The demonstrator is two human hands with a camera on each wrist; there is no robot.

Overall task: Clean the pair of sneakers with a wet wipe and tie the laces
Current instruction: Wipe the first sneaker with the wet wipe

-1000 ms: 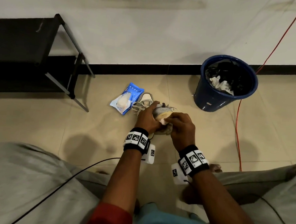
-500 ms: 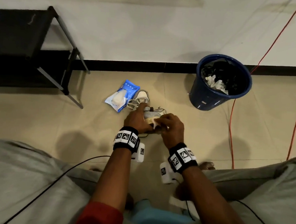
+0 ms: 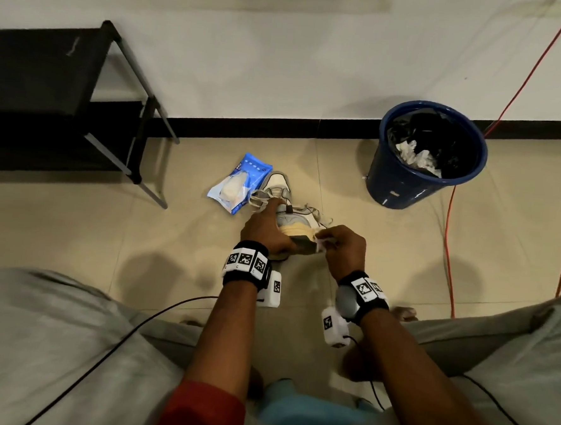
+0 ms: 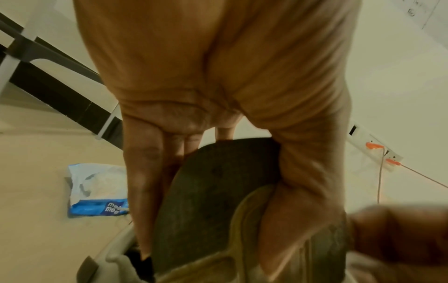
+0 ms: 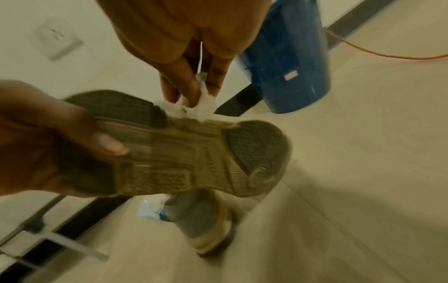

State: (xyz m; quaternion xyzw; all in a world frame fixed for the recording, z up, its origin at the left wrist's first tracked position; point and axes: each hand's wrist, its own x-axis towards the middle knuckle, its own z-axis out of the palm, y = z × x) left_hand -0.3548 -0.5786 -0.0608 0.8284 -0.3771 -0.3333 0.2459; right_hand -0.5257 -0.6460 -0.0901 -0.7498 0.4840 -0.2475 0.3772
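Observation:
My left hand grips a pale sneaker lifted off the floor and tilted, its tan and dark sole turned toward me. The thumb lies on the sole in the right wrist view, the fingers wrap the upper. My right hand pinches a crumpled white wet wipe against the sole's side edge; the same wet wipe peeks out in the head view. The second sneaker stands on the floor behind, laces loose, and this sneaker shows below the held one.
A blue pack of wet wipes lies on the tiled floor left of the shoes. A blue bin with crumpled waste stands at the right by the wall. An orange cable runs down the floor. A black rack stands at left.
The held sneaker has tipped more onto its side, showing the sole edge. My right hand with the wipe has slid toward the sole's right end. My left index finger now stretches forward.

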